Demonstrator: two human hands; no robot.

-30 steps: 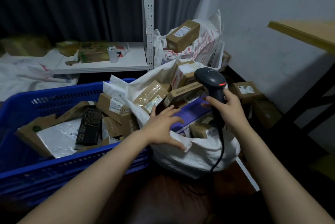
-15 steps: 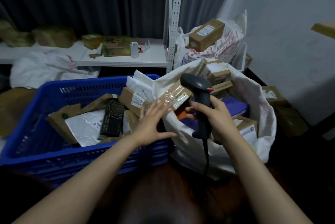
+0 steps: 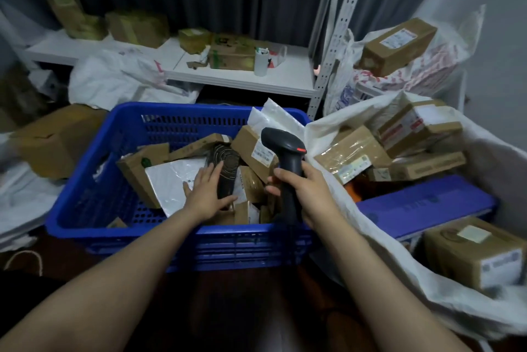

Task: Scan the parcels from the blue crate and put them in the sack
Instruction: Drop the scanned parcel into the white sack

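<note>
Resting on the black parcel (image 3: 228,157), which lies lengthwise away from the person in the blue crate (image 3: 176,112), the left hand (image 3: 206,193) has its grip apart, while the right hand (image 3: 309,190) clamps its grip round the scanner (image 3: 285,149) alongside.

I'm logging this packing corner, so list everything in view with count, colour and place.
blue plastic crate: one, blue, centre.
brown cardboard parcels: several, brown, in the crate.
white plastic mailer: one, white, in the crate.
black flat box: one, black, in the crate.
white woven sack: one, white, right of the crate.
long blue box: one, blue, in the sack.
taped brown boxes: several, brown, in the sack.
white metal shelf: one, white, behind the crate.
black barcode scanner: one, black, above the crate.
left hand: one, fingers straight over the black flat box.
right hand: one, gripping the scanner.
</note>
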